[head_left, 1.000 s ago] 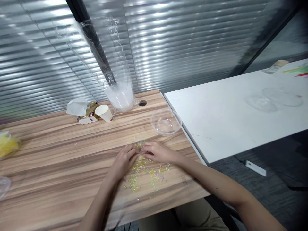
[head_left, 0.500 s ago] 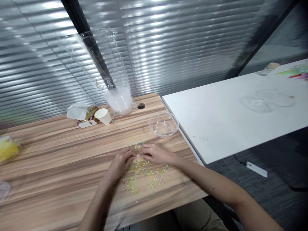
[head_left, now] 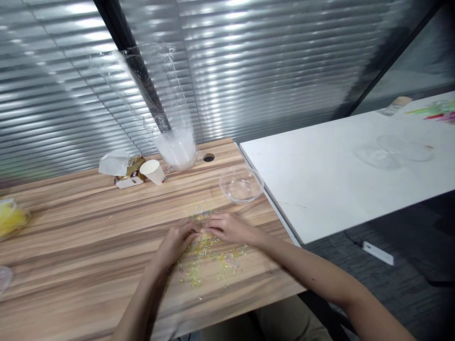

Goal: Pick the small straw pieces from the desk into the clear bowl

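Observation:
Small, thin coloured pieces [head_left: 194,274], mostly yellow with some green, pink and blue, lie scattered over the wooden table [head_left: 88,265]. Among them my left hand [head_left: 179,237] and my right hand [head_left: 229,228] are close together, their fingertips almost meeting low over the tabletop. Both hands have the fingers bent and drawn together. Whatever is pinched between the fingertips is hidden or too small to name. Just beyond my right hand stands a clear round plastic bowl [head_left: 241,189].
At the back are a paper cup [head_left: 152,171], an opened packet [head_left: 130,173] and a plastic bag with stacked clear containers [head_left: 177,149]. A bag with yellow contents [head_left: 12,220] lies far left. To the right, a white table [head_left: 320,175] holds clear lids [head_left: 405,148] and coloured strips [head_left: 441,111].
The hands stay over the pieces with only slight finger movement. The camera view has shifted very slightly; the bowl and other objects keep their places.

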Action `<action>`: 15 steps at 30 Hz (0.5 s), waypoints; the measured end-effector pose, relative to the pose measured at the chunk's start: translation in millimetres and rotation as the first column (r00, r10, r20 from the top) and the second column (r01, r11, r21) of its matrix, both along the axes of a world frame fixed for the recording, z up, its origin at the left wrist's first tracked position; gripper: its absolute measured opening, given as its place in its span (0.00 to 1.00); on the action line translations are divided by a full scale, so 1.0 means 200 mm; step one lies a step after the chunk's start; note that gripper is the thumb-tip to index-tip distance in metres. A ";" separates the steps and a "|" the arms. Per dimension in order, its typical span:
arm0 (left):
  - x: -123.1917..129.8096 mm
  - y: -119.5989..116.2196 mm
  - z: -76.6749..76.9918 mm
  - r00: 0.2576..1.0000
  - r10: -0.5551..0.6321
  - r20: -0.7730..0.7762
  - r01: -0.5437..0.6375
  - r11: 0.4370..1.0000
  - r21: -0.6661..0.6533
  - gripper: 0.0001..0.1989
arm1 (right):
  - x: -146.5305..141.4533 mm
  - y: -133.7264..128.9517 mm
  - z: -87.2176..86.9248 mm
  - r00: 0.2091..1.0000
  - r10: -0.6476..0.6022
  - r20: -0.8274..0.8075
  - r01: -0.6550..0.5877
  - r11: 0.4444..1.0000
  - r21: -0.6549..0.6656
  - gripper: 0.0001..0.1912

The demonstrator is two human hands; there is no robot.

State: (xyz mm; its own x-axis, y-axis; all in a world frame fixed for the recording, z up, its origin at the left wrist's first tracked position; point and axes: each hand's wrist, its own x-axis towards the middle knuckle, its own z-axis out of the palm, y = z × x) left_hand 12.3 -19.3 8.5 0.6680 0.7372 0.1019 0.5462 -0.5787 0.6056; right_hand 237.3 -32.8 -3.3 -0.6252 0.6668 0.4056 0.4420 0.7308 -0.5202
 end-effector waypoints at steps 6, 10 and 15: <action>0.00 0.00 -0.01 1.000 -0.007 0.004 0.007 1.000 0.003 0.07 | -0.01 0.01 -0.03 1.000 -0.023 0.011 0.022 1.000 0.008 0.10; 0.00 0.00 -0.02 1.000 -0.004 0.007 0.004 1.000 0.021 0.07 | 0.00 0.01 -0.03 0.999 -0.029 0.018 0.029 1.000 0.002 0.10; 0.00 0.00 -0.02 1.000 0.017 -0.005 -0.016 0.999 0.042 0.09 | 0.01 0.00 -0.01 0.999 -0.053 0.006 0.053 0.998 -0.034 0.11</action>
